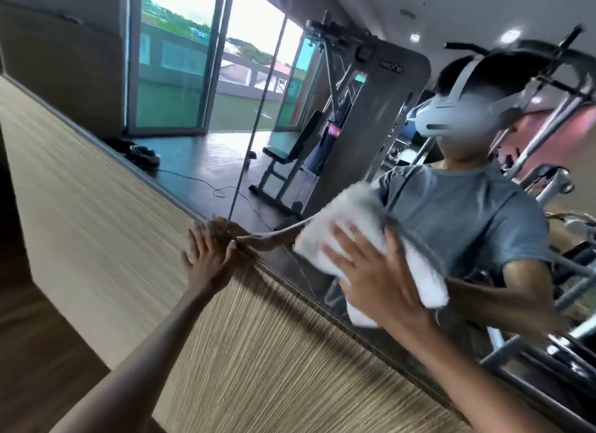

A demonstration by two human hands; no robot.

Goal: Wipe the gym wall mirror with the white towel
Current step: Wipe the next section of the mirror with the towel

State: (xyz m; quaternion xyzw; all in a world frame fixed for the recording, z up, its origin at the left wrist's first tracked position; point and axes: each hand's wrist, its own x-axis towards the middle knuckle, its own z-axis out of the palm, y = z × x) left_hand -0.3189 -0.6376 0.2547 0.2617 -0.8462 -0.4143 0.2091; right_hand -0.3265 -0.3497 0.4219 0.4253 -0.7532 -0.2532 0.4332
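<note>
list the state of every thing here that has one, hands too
white towel: folded, pressed flat against the mirror
mirror: upright on the wall, towel against its lower part
right hand: fingers spread, pressing the towel
left hand: fingers straight, flat on the wood panel at the mirror's edge
wood panel: fixed below the mirror

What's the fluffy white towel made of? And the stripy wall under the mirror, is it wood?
White towel: soft cloth, probably cotton terry; it looks fuzzy and folds thickly.
Wall panel: wood or wood-look laminate, matte, with fine streaky grain lines; I can't tell which.
</note>
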